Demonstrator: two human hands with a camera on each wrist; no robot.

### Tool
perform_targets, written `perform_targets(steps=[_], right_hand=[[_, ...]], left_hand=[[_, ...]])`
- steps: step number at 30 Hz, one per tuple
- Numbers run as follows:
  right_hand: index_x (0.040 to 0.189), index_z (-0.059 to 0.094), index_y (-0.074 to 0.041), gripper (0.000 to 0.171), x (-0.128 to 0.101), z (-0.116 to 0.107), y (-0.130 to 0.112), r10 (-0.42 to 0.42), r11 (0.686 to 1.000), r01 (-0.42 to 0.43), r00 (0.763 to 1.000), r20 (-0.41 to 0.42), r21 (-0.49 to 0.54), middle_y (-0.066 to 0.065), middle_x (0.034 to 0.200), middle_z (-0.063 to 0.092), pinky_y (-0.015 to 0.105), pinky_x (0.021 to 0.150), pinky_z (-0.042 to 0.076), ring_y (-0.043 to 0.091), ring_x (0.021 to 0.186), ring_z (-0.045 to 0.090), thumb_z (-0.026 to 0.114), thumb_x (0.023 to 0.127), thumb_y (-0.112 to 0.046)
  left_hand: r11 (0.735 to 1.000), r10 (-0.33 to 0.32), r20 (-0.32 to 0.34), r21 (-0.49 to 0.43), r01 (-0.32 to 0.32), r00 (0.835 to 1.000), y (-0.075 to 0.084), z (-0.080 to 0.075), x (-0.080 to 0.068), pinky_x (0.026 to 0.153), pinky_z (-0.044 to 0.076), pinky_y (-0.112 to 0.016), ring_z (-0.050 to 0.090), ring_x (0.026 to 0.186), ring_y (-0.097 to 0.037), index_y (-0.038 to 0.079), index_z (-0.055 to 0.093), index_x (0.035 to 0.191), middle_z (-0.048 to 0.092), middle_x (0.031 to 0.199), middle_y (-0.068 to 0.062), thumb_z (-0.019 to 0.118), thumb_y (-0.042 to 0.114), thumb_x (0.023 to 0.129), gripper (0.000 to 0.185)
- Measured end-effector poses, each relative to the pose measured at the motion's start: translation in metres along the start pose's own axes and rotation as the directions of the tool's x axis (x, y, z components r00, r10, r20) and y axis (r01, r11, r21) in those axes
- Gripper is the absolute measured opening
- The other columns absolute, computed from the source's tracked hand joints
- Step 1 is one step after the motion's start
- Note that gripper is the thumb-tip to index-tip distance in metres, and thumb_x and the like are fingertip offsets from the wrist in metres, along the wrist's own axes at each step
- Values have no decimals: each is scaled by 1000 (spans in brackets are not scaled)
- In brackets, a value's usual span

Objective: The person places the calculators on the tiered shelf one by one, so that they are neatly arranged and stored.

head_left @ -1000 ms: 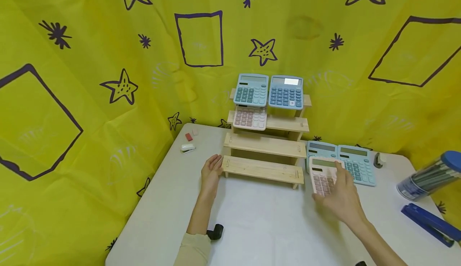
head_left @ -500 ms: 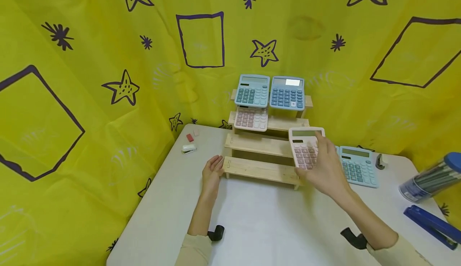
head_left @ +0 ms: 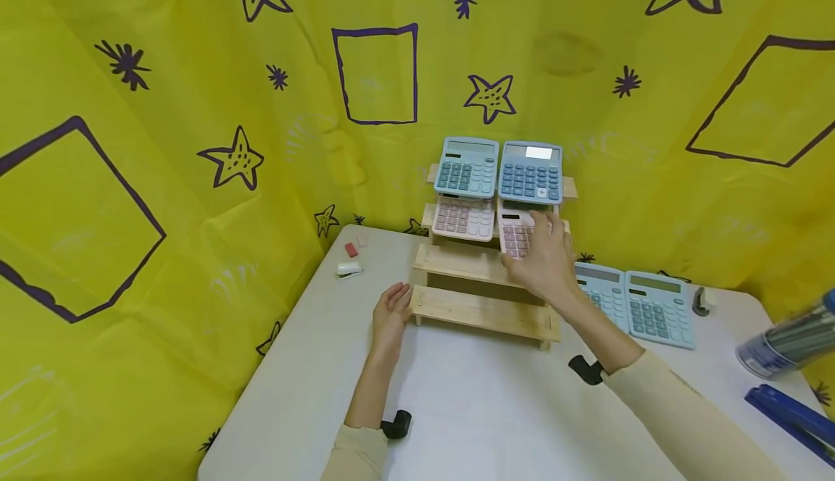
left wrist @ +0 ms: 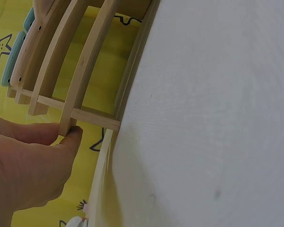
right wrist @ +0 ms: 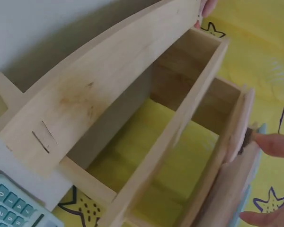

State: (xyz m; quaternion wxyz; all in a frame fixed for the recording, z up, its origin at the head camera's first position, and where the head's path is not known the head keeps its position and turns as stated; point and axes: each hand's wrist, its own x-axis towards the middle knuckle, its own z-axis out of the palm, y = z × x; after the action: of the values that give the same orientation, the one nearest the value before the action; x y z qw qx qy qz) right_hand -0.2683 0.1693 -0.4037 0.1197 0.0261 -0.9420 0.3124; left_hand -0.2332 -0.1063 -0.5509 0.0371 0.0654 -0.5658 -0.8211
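A stepped wooden stand (head_left: 485,311) stands on the white table. My right hand (head_left: 546,260) grips a pink calculator (head_left: 513,236) at the right side of the second step from the top, partly covering its keys. Left of it on that step lies another pink calculator (head_left: 462,219). The top step holds a light blue calculator (head_left: 466,168) and a deeper blue calculator (head_left: 530,172). In the left wrist view, my left hand (left wrist: 31,163) pinches the end of the lowest plank. In the right wrist view, fingers (right wrist: 277,145) show at the right edge.
Two light blue calculators (head_left: 660,311) lie on the table right of the stand. Beyond them are a small dark stapler (head_left: 701,301), a clear tub of pencils (head_left: 779,343) and a blue stapler (head_left: 791,417). A white stapler (head_left: 349,270) and a red eraser (head_left: 351,250) lie left.
My right hand has carried the pink calculator from above the blue calculators, up and left, to the second step from the top. The left hand has kept its place at the lowest plank.
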Motion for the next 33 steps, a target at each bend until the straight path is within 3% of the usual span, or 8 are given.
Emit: perform_targets(steps=[4, 9, 14, 19, 24, 29, 33], right_hand=[[158, 33, -1, 89, 14, 15, 5, -3, 1000, 1, 997, -73, -15, 30, 168, 12, 81, 116, 15, 63, 149, 17, 77, 92, -41], [152, 39, 4, 75, 17, 27, 17, -59, 997, 68, 985, -163, 46, 30, 167, 15, 72, 119, 25, 55, 150, 22, 72, 98, -36], [140, 53, 7, 60, 0, 22, 34, -110, 982, 147, 956, -273, 119, 29, 162, 30, 70, 114, 35, 53, 145, 35, 76, 96, -25], [131, 60, 9, 47, -29, 13, 69, -142, 977, 187, 933, -332, 106, 29, 149, 47, 70, 101, 45, 55, 132, 48, 76, 94, -16], [137, 55, 10, 52, -58, -2, 126, -81, 991, 109, 950, -303, 76, 30, 148, 46, 73, 99, 44, 56, 131, 47, 73, 95, -13], [143, 48, 11, 61, -79, -23, 184, 12, 999, -18, 987, -161, -33, 36, 151, 38, 77, 99, 39, 61, 130, 41, 70, 98, -23], [150, 38, 13, 75, -90, -35, 226, 77, 990, -84, 995, -62, -112, 42, 152, 30, 80, 103, 33, 66, 133, 33, 69, 99, -33]], left_hand=[[1000, 8, 6, 8, -8, 1000, -1, 0, 0, 118, 42, -38, 41, 148, -39, -11, 36, 151, 43, 154, -31, 46, -20, 94, 58], [1000, 2, 7, 13, -2, 1000, -1, 1, 0, 120, 39, -38, 42, 148, -37, -9, 38, 151, 44, 154, -29, 46, -19, 95, 57], [1000, 1, 3, 31, -1, 1000, -1, 2, 0, 119, 41, -38, 43, 147, -37, -10, 38, 151, 45, 153, -29, 47, -19, 94, 58], [999, 7, -15, 31, -7, 1000, 1, 3, 0, 118, 42, -36, 44, 147, -37, -11, 38, 151, 46, 153, -30, 47, -20, 94, 58], [1000, 5, -20, 20, -4, 1000, 1, 4, 0, 117, 43, -34, 43, 147, -38, -11, 39, 150, 45, 153, -30, 46, -21, 94, 58], [1000, -8, -11, 23, 8, 1000, 2, 3, -1, 118, 41, -34, 42, 148, -37, -9, 38, 151, 44, 154, -28, 47, -19, 95, 58], [999, -12, 1, 31, 12, 1000, 2, 3, -2, 120, 39, -37, 41, 149, -37, -9, 37, 152, 43, 155, -28, 47, -17, 96, 57]])
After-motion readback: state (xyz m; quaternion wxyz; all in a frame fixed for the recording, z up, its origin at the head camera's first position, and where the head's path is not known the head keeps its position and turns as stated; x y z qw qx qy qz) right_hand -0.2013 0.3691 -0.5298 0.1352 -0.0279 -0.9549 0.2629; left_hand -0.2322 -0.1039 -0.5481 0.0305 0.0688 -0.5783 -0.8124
